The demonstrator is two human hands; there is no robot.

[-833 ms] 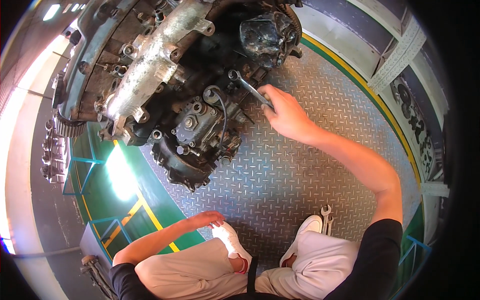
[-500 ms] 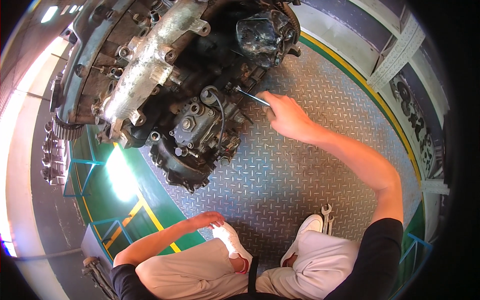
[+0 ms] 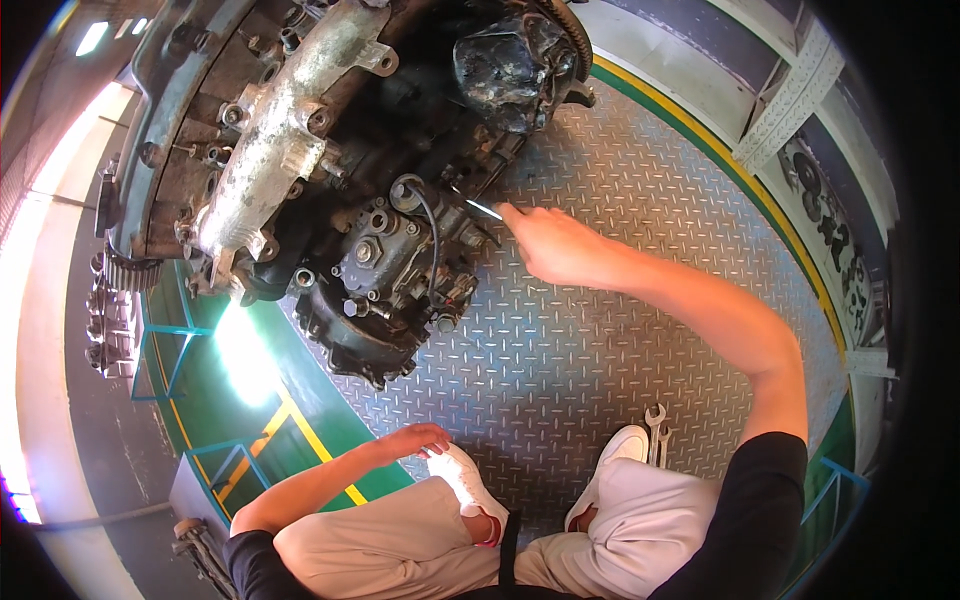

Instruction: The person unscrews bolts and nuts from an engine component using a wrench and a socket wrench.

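At far left to centre: engine, 1, grimy, bare metal | right hand: closed around silver wrench, tip at engine's right side, contact unclear | left hand: open, fingers slack, near left shoe | near right: 2 spare wrenches on tread-plate floor, beside right shoe

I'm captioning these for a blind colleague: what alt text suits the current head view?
A person's right hand holds a slim metal tool toward a large, grimy engine. The left hand is near the left shoe; two open-ended wrenches lie on the patterned metal floor beside the right shoe.
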